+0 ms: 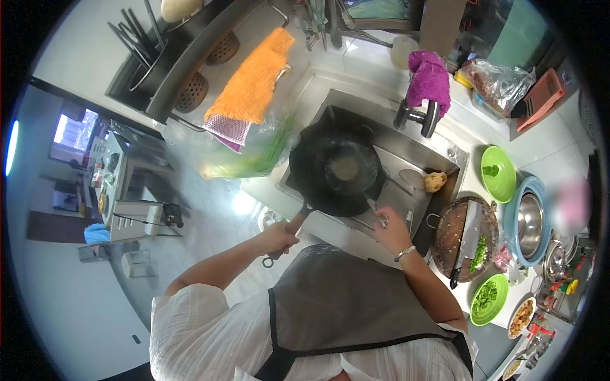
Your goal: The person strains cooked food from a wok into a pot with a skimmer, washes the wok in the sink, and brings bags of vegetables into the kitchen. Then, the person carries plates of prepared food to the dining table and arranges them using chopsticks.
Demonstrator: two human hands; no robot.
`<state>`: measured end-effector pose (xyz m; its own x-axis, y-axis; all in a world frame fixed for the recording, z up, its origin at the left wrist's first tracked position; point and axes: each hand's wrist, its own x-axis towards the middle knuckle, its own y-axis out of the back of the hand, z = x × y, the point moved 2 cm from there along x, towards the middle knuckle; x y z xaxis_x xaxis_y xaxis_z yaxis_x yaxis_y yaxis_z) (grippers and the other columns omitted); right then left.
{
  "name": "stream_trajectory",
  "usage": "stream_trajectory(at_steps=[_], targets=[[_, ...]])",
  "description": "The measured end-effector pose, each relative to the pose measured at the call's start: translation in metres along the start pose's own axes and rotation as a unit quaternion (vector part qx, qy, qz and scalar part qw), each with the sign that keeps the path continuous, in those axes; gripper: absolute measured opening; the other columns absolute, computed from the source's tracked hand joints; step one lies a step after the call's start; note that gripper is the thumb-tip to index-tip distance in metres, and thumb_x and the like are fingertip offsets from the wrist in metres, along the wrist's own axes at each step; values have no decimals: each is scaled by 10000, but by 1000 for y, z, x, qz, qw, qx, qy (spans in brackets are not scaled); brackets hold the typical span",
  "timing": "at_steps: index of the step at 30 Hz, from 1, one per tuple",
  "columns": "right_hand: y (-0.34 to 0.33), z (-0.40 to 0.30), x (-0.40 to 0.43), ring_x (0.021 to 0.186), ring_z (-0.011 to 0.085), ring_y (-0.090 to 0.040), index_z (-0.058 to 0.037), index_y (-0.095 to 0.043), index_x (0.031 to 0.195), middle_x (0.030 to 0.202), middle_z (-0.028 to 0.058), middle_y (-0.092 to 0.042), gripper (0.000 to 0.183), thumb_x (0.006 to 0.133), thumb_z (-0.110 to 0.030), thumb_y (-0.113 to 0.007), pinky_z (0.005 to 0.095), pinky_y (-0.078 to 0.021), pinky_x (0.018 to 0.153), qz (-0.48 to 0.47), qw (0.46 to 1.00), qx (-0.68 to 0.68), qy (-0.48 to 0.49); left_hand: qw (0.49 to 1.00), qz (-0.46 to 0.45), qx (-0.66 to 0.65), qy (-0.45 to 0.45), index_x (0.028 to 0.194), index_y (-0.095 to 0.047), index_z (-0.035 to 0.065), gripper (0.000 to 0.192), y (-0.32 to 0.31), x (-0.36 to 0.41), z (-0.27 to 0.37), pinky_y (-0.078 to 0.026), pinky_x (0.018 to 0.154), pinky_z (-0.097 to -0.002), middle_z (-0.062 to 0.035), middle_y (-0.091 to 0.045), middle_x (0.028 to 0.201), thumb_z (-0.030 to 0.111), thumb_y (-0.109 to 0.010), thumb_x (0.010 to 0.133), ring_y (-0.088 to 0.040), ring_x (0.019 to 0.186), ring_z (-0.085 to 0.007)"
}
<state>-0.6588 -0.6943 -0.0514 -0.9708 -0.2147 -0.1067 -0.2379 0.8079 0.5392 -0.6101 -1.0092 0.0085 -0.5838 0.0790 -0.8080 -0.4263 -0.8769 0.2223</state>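
Note:
A black wok (350,143) is held over the stainless steel sink (405,143), with a little cloudy liquid in its bottom. My left hand (280,237) is closed around the wok's brown handle (298,221), which ends in a metal ring. At the wok's near right rim, my right hand (391,229) grips a slim utensil (372,205). Its far end is hard to make out against the dark wok, so I cannot tell its kind. Beneath and right of the wok, a wire strainer (412,180) and a tan scrubber (435,182) are in the sink.
A purple cloth (429,81) drapes the faucet (431,121). Right of the sink, a cleaver (468,238) and chopped greens (479,252) lie on a round chopping board (443,238). Beyond are green plates (506,178) and a blue basin (514,228). An orange towel (252,81) hangs at upper left.

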Motion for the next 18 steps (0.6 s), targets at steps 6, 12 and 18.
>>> stream_trajectory(at_steps=[6, 12, 18], targets=[[-5, -2, 9, 925, 379, -578, -21, -474, 1085, 1029, 206, -586, 353, 830, -233, -591, 428, -456, 789, -18, 988, -41, -148, 993, 54, 107, -1, 797, -506, -16, 215, 13, 0, 5, -431, 429, -290, -84, -543, 621, 155, -620, 734, -548, 478, -151], [-13, 54, -8, 847, 320, -596, -12, -466, 1117, 981, 175, -600, 374, 875, -290, -536, 389, -455, 749, -37, 985, 118, -119, 991, 94, 85, 32, 829, -515, -6, 230, 8, -3, 16, -441, 423, -296, -84, -534, 666, 130, -665, 719, -549, 497, -169], [51, 6, -18, 563, 101, -440, -20, -483, 1099, 716, 18, -495, 335, 907, -294, -490, 245, -354, 490, -172, 894, 303, -281, 994, 80, 75, -2, 858, -492, -64, 286, -17, -4, 16, -469, 444, -294, -134, -572, 708, 146, -621, 713, -594, 502, -181]])
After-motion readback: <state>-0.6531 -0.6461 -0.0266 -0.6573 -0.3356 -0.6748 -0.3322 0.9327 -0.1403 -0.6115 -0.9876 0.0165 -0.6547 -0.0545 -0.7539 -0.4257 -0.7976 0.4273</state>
